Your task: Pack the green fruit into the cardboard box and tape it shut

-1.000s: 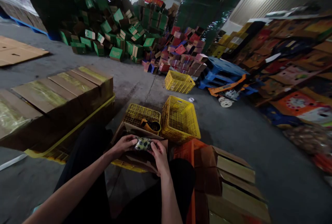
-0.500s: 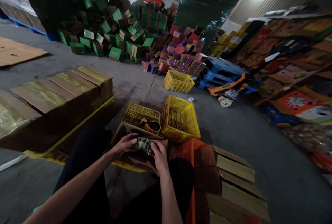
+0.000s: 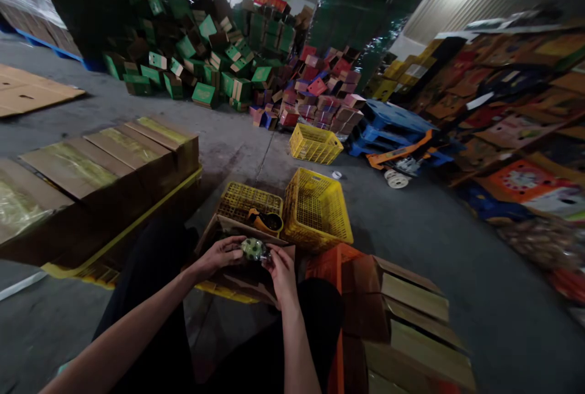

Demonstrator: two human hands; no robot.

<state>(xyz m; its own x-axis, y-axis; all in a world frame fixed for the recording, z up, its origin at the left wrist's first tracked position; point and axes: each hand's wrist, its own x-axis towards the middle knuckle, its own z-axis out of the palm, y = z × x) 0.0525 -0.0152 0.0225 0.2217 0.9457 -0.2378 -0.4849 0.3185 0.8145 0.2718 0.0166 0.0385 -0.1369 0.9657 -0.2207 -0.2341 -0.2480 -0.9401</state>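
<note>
Between my two hands is a rounded, pale green packet with dark spots [image 3: 252, 249], in shiny clear wrapping. My left hand [image 3: 222, 254] pinches its left end between thumb and fingers. At the opposite end, my right hand [image 3: 280, 267] grips the wrapping, which looks bunched there. Both hands are over an open cardboard box [image 3: 261, 287] between my knees, whose inside is dark and hard to make out. Just beyond the box, an orange-yellow tape dispenser [image 3: 265, 221] lies on an upturned-looking yellow crate [image 3: 233, 194].
On my left, taped cardboard boxes [image 3: 73, 165] sit in a yellow crate. An orange crate [image 3: 336, 260] with more cartons stands at my right. Ahead are yellow crates [image 3: 315, 205], an orange pallet jack [image 3: 402, 153], blue pallets [image 3: 393, 120] and a heap of green boxes [image 3: 205, 92].
The packet has turned in my hands and now looks rounder, with its wrapping gathered at the right end. My hands have shifted only slightly.
</note>
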